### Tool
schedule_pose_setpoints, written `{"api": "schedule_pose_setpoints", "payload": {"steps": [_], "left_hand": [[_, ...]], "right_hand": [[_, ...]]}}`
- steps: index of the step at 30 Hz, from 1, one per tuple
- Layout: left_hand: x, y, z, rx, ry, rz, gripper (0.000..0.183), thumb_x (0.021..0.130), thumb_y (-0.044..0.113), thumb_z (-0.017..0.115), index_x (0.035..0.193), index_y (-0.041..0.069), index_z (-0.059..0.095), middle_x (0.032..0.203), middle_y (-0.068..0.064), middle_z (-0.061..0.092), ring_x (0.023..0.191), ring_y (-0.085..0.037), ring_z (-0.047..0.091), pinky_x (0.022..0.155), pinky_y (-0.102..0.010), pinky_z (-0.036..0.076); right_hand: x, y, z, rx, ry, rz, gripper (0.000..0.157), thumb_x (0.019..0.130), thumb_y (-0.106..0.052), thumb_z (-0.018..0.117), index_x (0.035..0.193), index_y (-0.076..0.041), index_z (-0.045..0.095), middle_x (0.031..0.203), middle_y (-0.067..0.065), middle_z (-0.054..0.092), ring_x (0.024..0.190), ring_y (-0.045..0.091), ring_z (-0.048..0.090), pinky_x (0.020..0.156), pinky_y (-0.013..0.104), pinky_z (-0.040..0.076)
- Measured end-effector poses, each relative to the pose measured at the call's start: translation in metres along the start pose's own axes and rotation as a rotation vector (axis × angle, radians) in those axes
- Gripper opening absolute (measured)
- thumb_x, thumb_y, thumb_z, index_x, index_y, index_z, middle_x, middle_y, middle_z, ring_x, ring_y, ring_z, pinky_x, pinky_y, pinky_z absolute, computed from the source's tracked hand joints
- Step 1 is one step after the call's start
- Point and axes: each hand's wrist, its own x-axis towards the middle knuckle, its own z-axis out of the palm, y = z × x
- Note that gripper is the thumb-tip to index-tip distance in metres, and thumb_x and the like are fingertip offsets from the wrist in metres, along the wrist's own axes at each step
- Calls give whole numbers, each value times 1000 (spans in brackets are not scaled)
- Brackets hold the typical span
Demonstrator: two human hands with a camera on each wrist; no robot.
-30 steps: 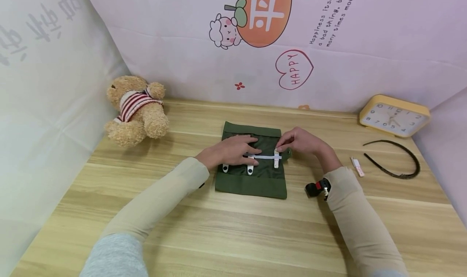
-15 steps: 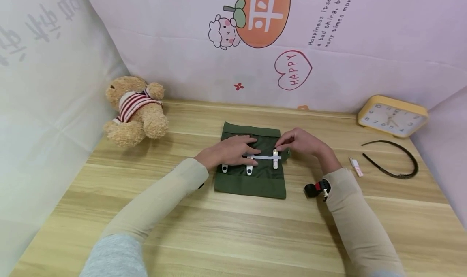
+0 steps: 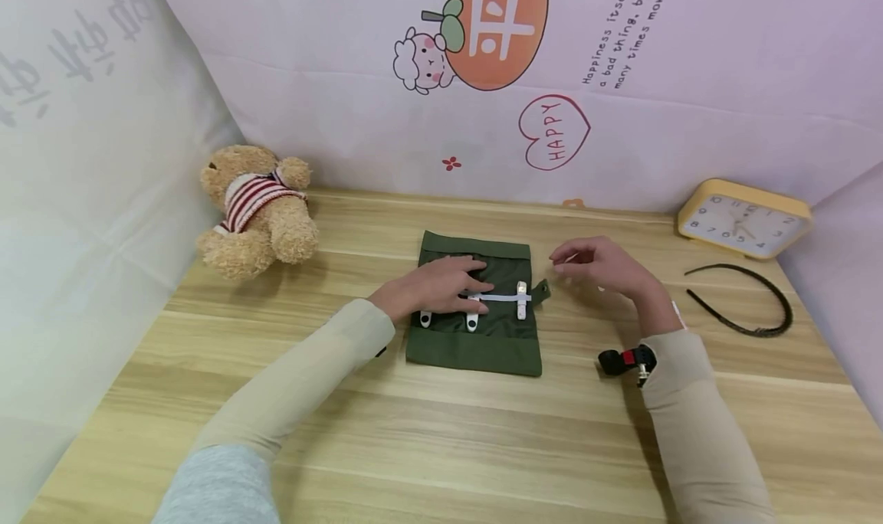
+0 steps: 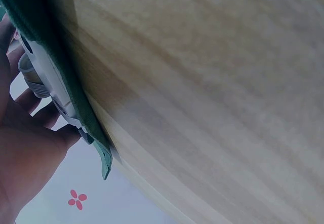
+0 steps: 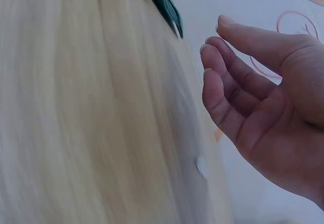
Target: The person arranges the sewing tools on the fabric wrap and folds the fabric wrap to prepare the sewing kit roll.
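Note:
A dark green fabric case (image 3: 476,354) lies spread open on the wooden table, with a white elastic band (image 3: 500,298) across its middle. My left hand (image 3: 438,285) rests on it with fingers spread, partly covering two white tools with black dots (image 3: 472,322). At the case's right side, a slim white piece resembling a nail clipper (image 3: 521,309) sits under the band. Just right of the case's small green tab (image 3: 542,292), my right hand (image 3: 596,263) hovers with loosely bent fingers. In the right wrist view nothing is between the right hand's fingers (image 5: 238,77).
A teddy bear (image 3: 258,210) in a striped top lies at the back left. At the back right stands a yellow clock (image 3: 745,217), with a black headband (image 3: 786,309) in front of it. A small white thing (image 5: 201,167) lies on the table below the right hand.
My right hand has let go of the slim white piece and moved right, off the case. Its forearm now mostly covers the small pink-and-white item. The left hand stays in place.

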Motion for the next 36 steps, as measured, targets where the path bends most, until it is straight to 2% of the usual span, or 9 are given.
{"api": "schedule_pose_setpoints", "payload": {"steps": [6,10,20,28,36], "left_hand": [[-1,-1,0,-5,1,-5,57,102,54,51,152,27,49,167,-8,23,155,-28,13,123,-47,16],[-1,-1,-1,-2,4,-6,57,102,55,51,152,27,49,167,-8,23,155,-28,14,123,-46,16],[-1,0,0,2,2,-6,56,102,55,51,151,27,49,167,-8,23,154,-28,14,123,-46,16],[-1,-1,1,3,2,2,57,102,55,51,152,27,49,166,-8,24,154,-29,14,123,-46,17],[0,-1,0,7,3,2,57,102,56,51,151,27,49,166,-7,24,154,-28,14,123,-46,17]], "right_hand": [[-11,7,-13,-20,32,-1,27,99,-18,70,120,-3,72,112,15,70,88,26,65,71,32,54],[-17,10,-18,-47,47,29,28,99,-19,69,121,-3,71,113,14,70,89,23,63,71,33,54],[-31,20,-30,-76,41,89,33,98,-19,70,126,0,68,117,16,68,96,19,61,76,24,51],[-42,29,-36,-82,21,124,37,96,-28,73,124,-4,69,115,14,67,94,20,62,76,28,55],[-43,41,-38,-135,3,127,41,93,-31,77,123,-4,69,112,12,69,97,23,61,78,27,51]]}}
